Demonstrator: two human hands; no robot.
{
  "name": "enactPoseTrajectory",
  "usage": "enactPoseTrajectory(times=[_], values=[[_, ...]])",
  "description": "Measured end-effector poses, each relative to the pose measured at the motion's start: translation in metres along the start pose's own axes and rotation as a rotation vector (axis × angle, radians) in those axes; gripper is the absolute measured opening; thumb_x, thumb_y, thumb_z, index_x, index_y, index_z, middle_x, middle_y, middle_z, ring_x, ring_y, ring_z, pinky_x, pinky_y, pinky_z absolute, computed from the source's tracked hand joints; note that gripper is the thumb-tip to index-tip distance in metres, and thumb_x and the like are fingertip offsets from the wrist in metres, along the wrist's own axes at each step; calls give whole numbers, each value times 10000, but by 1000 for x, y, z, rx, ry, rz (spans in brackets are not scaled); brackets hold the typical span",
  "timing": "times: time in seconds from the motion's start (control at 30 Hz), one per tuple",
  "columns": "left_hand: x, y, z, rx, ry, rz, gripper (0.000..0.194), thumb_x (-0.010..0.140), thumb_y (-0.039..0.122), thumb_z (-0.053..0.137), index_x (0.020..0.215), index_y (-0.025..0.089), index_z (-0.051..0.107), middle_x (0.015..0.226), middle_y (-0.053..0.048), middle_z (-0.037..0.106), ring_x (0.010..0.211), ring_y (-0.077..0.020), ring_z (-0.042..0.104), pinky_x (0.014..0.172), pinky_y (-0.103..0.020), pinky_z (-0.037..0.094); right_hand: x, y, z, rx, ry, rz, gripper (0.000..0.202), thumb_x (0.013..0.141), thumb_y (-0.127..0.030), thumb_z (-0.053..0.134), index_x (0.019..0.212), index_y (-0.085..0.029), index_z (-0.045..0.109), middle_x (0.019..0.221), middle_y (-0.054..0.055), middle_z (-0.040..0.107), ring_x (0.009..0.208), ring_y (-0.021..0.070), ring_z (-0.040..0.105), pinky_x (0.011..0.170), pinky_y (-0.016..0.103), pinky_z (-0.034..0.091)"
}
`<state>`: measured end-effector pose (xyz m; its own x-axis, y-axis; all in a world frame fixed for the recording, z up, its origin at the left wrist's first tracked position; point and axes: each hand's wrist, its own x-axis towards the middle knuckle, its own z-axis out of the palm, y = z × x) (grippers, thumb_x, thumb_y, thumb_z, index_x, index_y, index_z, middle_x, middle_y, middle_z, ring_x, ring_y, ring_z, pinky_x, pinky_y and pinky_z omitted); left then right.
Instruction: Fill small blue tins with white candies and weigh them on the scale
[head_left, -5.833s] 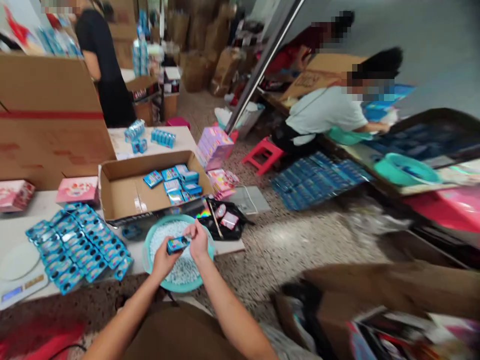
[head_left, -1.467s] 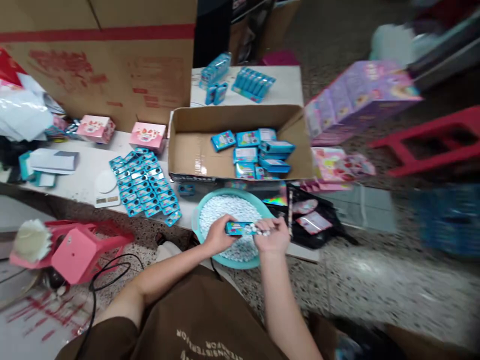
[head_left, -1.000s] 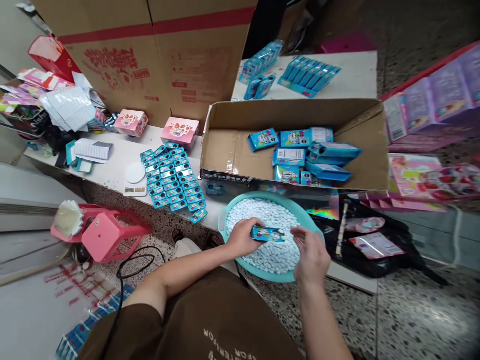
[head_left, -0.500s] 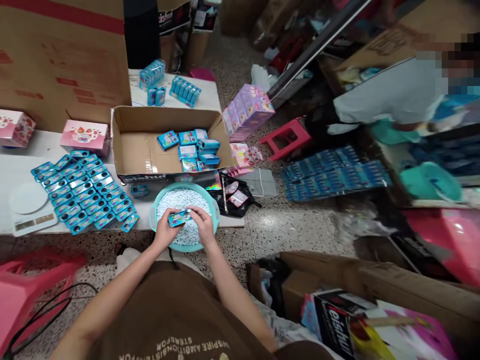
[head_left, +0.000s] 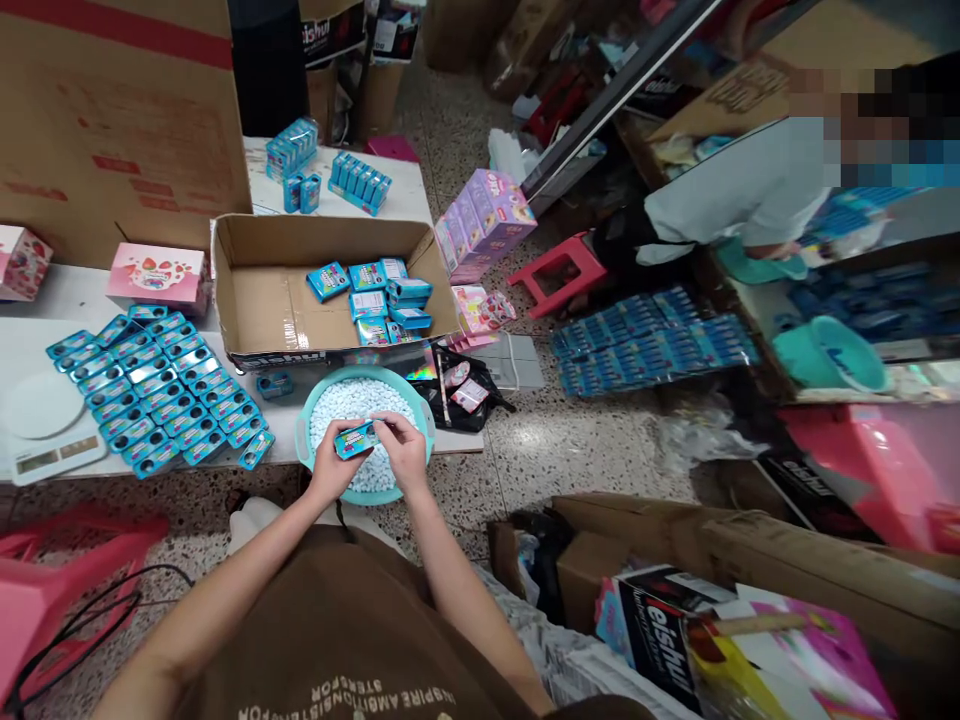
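Over the teal basin (head_left: 301,440), which is full of small white candies (head_left: 379,476), I hold a small blue candy box (head_left: 355,440) in both hands. My left hand (head_left: 335,468) is wrapped around its left end, thumb along the near side. The fingers of my right hand (head_left: 405,452) are closed on the right end and cover it. The printed face of the box is turned up toward me. Left of the basin, many similar blue boxes (head_left: 161,385) stand in packed rows with round dark openings on top. A single blue box (head_left: 274,384) lies just beside the basin.
Behind the basin is an open carton (head_left: 277,300) with several blue boxes inside. A white scale (head_left: 56,450) stands at the table's left end. Pink stools (head_left: 67,580) and cartons (head_left: 637,520) surround me. On the right, a co-worker's sleeve (head_left: 720,185) reaches over another table.
The box in my hands has turned, so its printed face shows more and its top opening less. My right fingers have shifted onto its end. The whole view has moved slightly.
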<state>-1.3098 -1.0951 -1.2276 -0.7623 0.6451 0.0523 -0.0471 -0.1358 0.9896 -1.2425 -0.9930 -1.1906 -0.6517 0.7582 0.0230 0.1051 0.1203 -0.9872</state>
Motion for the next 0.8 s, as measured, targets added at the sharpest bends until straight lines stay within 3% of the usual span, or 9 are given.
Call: enactPoseTrajectory(times=[0.1, 0.2, 0.27, 0.33, 0.47, 0.53, 0.7, 0.8], values=[[-7, 14, -9, 70, -58, 8, 324, 693, 242, 715, 979, 202, 569, 991, -50, 648, 939, -186, 616, 840, -321, 479, -7, 0, 9, -45, -44, -4, 290, 743, -460, 625, 814, -185, 686, 871, 53, 683, 858, 202, 604, 843, 350, 455], [-19, 35, -36, 148, -34, 77, 368, 668, 253, 749, 998, 210, 590, 1043, -69, 652, 995, -206, 608, 890, -355, 469, -13, 4, 22, 109, 49, -2, 473, 839, -568, 411, 877, -171, 666, 912, 75, 676, 901, 208, 604, 886, 392, 443], [-28, 48, -67, 237, 131, 177, 374, 646, 254, 771, 979, 222, 606, 1087, -72, 639, 1063, -220, 580, 961, -393, 430, -15, 8, 32, 225, 137, 29, 567, 856, -611, 307, 877, -162, 653, 908, 83, 667, 908, 208, 605, 919, 417, 427], [-39, 57, -111, 310, 363, 227, 369, 642, 259, 776, 969, 228, 609, 1079, -64, 637, 1066, -218, 576, 985, -410, 411, -16, 9, 43, 270, 182, 78, 594, 843, -642, 306, 842, -157, 649, 875, 84, 660, 899, 210, 604, 939, 429, 414], [-64, 53, -235, 323, 857, 86, 431, 638, 337, 772, 998, 203, 578, 941, -46, 656, 888, -195, 631, 864, -370, 484, -23, 11, 74, 257, 218, 160, 585, 784, -679, 411, 800, -145, 651, 827, 82, 659, 856, 212, 608, 938, 440, 416], [-76, 42, -309, 331, 998, 26, 467, 605, 360, 786, 986, 190, 575, 935, -47, 652, 859, -190, 631, 851, -362, 488, -30, 13, 98, 222, 235, 201, 576, 744, -688, 469, 782, -142, 651, 800, 77, 661, 821, 210, 611, 914, 439, 432], [-90, 5, -487, 404, 1060, -82, 497, 567, 359, 796, 986, 190, 589, 931, -51, 649, 849, -195, 620, 880, -398, 476, -58, 25, 194, 82, 224, 283, 624, 694, -732, 481, 761, -137, 658, 788, 90, 678, 787, 217, 623, 860, 423, 464], [-77, -18, -570, 362, 994, -110, 492, 557, 349, 796, 979, 193, 597, 905, -45, 653, 825, -201, 624, 861, -418, 489, -82, 26, 261, -12, 208, 297, 639, 708, -739, 446, 762, -143, 667, 797, 97, 691, 788, 223, 632, 818, 399, 479]])
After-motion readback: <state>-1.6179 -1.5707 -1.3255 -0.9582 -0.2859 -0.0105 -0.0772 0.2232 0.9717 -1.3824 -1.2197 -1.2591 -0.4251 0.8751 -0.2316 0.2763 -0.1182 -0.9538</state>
